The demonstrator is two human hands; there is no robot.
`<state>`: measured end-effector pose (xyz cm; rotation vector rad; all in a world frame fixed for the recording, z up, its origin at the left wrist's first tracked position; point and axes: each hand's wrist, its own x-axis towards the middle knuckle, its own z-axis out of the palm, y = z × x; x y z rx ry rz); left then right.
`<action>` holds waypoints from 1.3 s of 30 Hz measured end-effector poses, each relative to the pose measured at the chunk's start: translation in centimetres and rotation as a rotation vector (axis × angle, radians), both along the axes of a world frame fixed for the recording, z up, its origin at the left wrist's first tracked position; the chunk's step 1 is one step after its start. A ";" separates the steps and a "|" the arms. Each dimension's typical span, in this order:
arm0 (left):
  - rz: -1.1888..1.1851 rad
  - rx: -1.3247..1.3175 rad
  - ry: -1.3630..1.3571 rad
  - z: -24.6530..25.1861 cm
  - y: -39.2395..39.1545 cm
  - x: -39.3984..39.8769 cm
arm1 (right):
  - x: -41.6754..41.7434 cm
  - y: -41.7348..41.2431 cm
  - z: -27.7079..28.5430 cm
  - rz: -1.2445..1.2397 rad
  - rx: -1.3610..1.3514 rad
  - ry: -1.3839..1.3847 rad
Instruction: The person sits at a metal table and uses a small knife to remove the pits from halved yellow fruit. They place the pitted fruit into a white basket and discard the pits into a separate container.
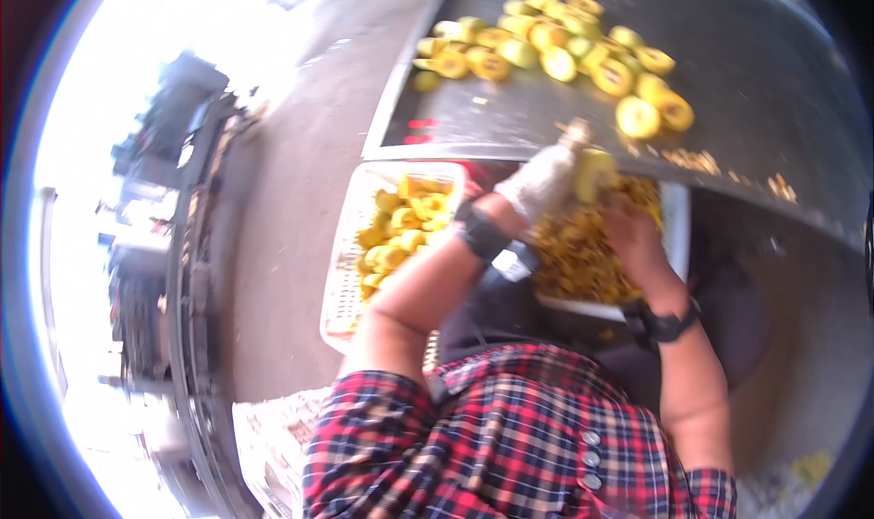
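Note:
My left hand (546, 177), in a whitish knit glove, grips a yellow-green piece of fruit (594, 175) just off the table's edge. Close to that fruit is my right hand (631, 229), bare and blurred by motion; whether it holds a small tool cannot be made out. Below both hands sits a white tub (676, 222) full of yellow-orange fruit scraps (573, 266). To the left stands a white plastic basket (341, 300), holding hollowed yellow fruit pieces (403, 239).
A dark metal-topped table (744, 89) with a pale rim lies ahead, bearing a heap of cut fruit halves (546, 34). Scraps (689, 159) are strewn along its near edge. Another white basket (273, 444) is at lower left, beside the concrete floor (293, 246).

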<state>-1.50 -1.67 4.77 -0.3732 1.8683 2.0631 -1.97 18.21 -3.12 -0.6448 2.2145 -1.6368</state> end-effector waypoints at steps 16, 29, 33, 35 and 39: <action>0.255 -0.037 0.316 -0.2 3.3 -0.3 | -1.3 0.5 -6.8 0.185 0.199 0.454; 0.539 -0.311 0.643 0.2 4.4 1.6 | 0.2 -0.4 -2.6 0.115 -0.240 -0.274; 0.467 -0.023 0.404 0.6 3.5 1.1 | 1.2 -1.4 -1.5 0.057 -0.289 -0.322; 0.456 -0.049 0.406 0.5 3.4 1.1 | 1.7 -1.7 -0.4 0.037 -0.312 -0.271; 0.399 -0.268 0.576 0.4 3.2 1.7 | 1.7 -0.5 2.2 0.254 -0.370 -0.736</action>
